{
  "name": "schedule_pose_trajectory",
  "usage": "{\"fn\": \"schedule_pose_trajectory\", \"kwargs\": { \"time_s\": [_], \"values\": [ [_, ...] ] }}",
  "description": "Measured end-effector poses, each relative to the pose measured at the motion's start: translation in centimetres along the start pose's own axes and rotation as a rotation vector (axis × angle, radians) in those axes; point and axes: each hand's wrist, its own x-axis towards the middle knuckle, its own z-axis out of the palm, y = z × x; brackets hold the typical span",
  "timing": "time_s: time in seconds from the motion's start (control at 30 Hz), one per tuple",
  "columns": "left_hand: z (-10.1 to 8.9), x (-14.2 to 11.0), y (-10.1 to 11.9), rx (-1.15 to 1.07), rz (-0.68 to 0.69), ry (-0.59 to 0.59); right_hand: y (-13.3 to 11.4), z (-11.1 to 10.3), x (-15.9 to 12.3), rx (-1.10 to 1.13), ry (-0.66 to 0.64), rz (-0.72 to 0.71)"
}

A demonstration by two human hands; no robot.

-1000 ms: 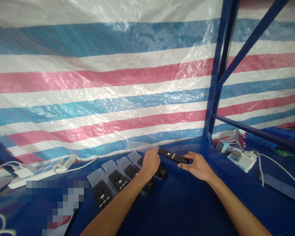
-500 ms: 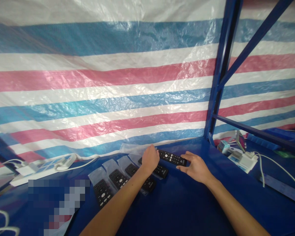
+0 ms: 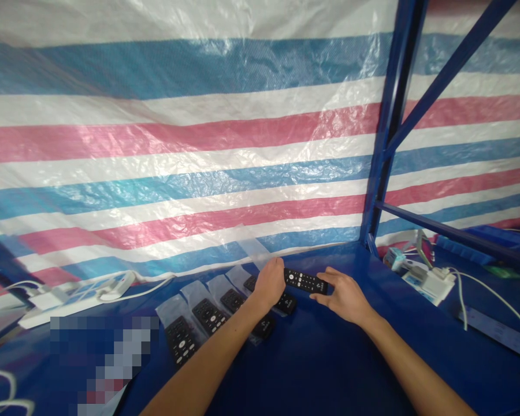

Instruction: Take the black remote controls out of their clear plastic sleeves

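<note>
A black remote control (image 3: 304, 279) is held level above the table between both hands. My right hand (image 3: 343, 296) pinches its right end between thumb and fingers. My left hand (image 3: 270, 283) is closed at its left end, gripping a clear plastic bag (image 3: 255, 252) that sticks up behind the fist. How far the remote sits inside the bag is hidden by the fist. Below and left, more remotes lie in clear bags in a slanted row, such as one remote (image 3: 181, 340) at the left and another remote (image 3: 210, 315) beside it. My left forearm covers part of the row.
A white power strip (image 3: 82, 297) with plugs and cables lies at the left on the blue table (image 3: 320, 370). A striped plastic sheet (image 3: 177, 138) hangs behind. A blue metal post (image 3: 379, 144) stands at the right, with white adapters (image 3: 435, 284) beyond it.
My left hand has shifted slightly right along the remote, covering more of its left end. The bag has swung from lying leftward to pointing up and left. My right hand has barely moved.
</note>
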Motion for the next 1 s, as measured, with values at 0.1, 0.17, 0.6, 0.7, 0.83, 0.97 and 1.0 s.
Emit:
{"fn": "schedule_pose_trajectory", "kwargs": {
  "time_s": [0.1,0.17,0.6,0.7,0.83,0.97,1.0],
  "values": [
    [0.0,-0.7,0.1,-0.006,-0.036,0.076,-0.2,0.0,0.0,0.008,0.04,0.027],
    [0.1,-1.0,0.0,-0.006,-0.087,0.136,-0.5,-0.1,0.1,0.011,0.047,0.035],
    [1.0,-2.3,2.8,-0.182,0.135,0.04,-1.4,0.9,-0.1,-0.038,0.056,0.067],
    [1.8,-2.9,4.3,-0.285,0.202,0.041,-1.6,1.0,-0.1,-0.067,0.044,0.076],
    [2.0,-2.7,4.9,-0.34,0.145,0.02,-1.4,0.9,-0.1,-0.079,0.013,0.123],
    [1.7,-2.2,4.5,-0.367,0.104,0.0,-1.2,0.7,0.0,-0.044,-0.001,0.13],
    [1.7,-2.2,4.4,-0.377,0.096,0.008,-1.1,0.6,0.0,-0.025,-0.009,0.119]
  ]
}}
